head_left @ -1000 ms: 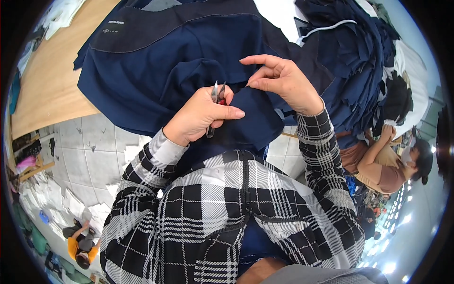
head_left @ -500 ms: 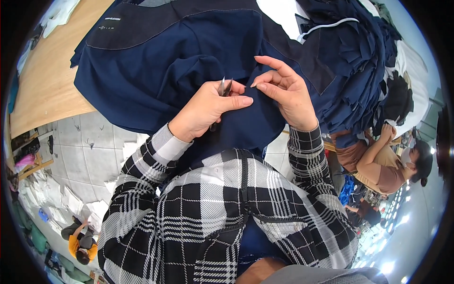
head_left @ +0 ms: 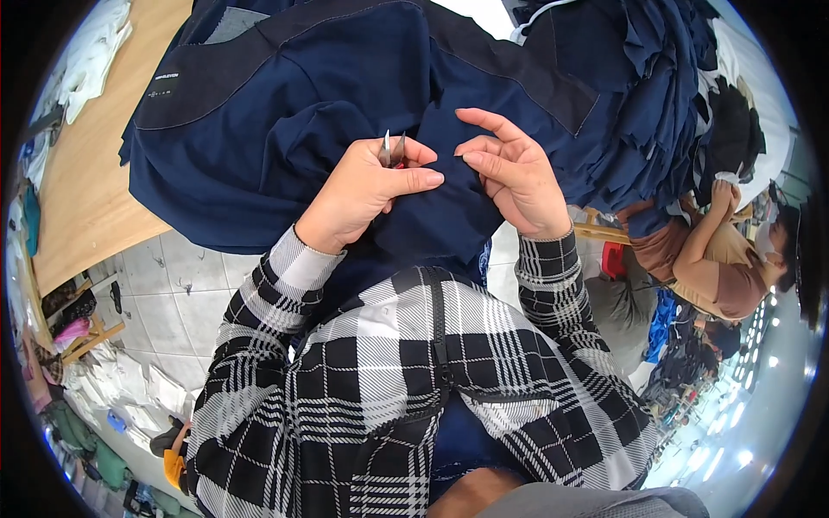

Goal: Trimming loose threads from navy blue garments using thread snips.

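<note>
A navy garment (head_left: 345,65) with a dark inner facing spreads over the table edge and down toward my lap. My left hand (head_left: 363,186) is closed round a pair of thread snips (head_left: 388,152), whose two blades point up and stand apart. Its thumb and forefinger also pinch a fold of the navy cloth. Just to the right, my right hand (head_left: 518,177) has thumb and forefinger pressed together at the cloth, the other fingers raised and curved. A tiny dark bit shows at that pinch, too small to name.
At the right lies a heaped stack of navy garments (head_left: 643,129), beside a white cord (head_left: 535,19). The wooden table (head_left: 78,207) runs along the left. A co-worker (head_left: 712,259) sits at the right. White cloth pieces (head_left: 129,380) lie on the tiled floor at lower left.
Both hands and the cloth now appear a little further left in the view, as the view has shifted. The left hand still has the snips, and the right hand's pinch stays closed.
</note>
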Demonstrator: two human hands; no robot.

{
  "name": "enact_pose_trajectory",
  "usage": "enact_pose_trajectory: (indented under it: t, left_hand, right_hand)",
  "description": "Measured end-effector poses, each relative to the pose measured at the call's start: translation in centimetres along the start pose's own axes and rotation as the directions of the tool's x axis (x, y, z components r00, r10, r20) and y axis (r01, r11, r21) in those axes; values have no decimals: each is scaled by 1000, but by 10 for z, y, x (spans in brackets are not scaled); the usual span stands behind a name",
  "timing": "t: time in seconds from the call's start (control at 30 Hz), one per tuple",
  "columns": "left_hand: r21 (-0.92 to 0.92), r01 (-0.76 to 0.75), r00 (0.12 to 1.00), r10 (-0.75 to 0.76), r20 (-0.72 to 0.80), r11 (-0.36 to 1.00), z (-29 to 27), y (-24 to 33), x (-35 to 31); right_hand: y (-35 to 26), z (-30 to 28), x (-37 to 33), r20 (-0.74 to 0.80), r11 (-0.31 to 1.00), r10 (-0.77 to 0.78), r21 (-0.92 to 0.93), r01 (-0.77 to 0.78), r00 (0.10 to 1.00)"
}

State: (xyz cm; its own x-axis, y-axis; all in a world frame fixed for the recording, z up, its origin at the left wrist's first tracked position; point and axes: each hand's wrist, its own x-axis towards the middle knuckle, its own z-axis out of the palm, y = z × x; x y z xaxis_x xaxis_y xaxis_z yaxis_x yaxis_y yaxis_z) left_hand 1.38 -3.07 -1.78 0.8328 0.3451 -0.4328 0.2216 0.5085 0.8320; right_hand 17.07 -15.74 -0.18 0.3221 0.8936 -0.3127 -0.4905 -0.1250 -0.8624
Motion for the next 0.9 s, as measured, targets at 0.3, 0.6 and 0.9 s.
enact_pose_trajectory:
  t: [0.3,0.6,0.9]
  left_hand:
    - [13,-9,1000,9,-8,1000,6,-3,0]
    - [-134,12,1000,-16,-26,991,-3,-12,7]
    - [-36,-47,997,45,-61,998,-2,-12,9]
  right_hand:
    - [-1,-2,-7,10,1000,-20,3,20,1000]
    - [-6,-6,-6,82,931,-69,-352,93,994]
    - [-3,-2,-5,-4,993,34,-116,-35,999]
